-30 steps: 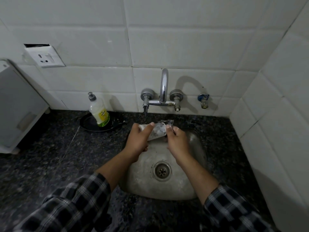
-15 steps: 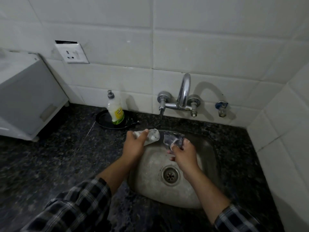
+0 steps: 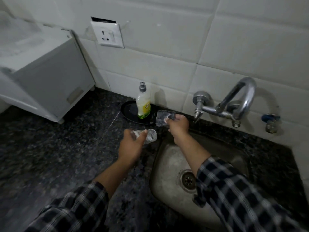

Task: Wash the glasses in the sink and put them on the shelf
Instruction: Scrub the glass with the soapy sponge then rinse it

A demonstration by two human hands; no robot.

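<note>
My table (image 3: pixel 66 156) is dark speckled stone. A steel sink (image 3: pixel 168 164) is set into it on my right. Just left of the sink, at the back, a black plate (image 3: pixel 128 111) lies on it, a soap bottle (image 3: pixel 143 104) upright on the plate. A white appliance (image 3: pixel 41 77) stands far left.

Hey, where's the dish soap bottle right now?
In the head view, the dish soap bottle stands on the black tray at the back of the counter, left of the tap, just beside the glass held by the right hand.
</note>
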